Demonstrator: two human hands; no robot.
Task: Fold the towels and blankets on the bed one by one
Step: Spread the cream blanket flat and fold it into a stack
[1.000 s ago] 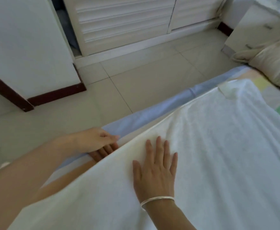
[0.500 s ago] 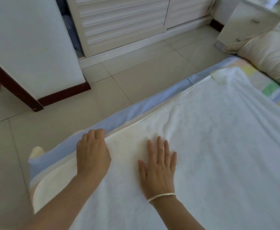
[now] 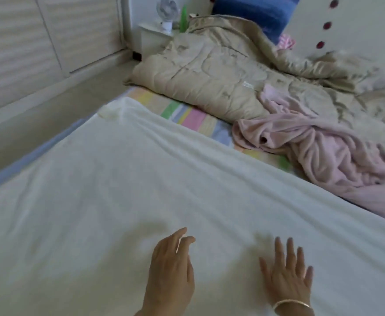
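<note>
A: Where's the white towel [image 3: 141, 179]?
B: Spread flat on the bed [image 3: 193, 115], by the floor side. Pink blanket [image 3: 312, 151] & tan quilt [image 3: 209, 76] lie bunched past it.
A: L hand [image 3: 171, 270]?
B: Over the towel, fingers loose, holding nothing. Can't tell if it touches.
A: R hand [image 3: 287, 272]?
B: Fingers spread, flat on the towel, w/ a bracelet [image 3: 291, 303].

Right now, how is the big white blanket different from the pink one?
The white blanket is spread flat and smooth; the pink blanket lies crumpled in a heap. The white blanket covers far more of the bed than the pink blanket. The left hand and right hand are over the white blanket, not the pink blanket. Both lie on the bed.
</note>
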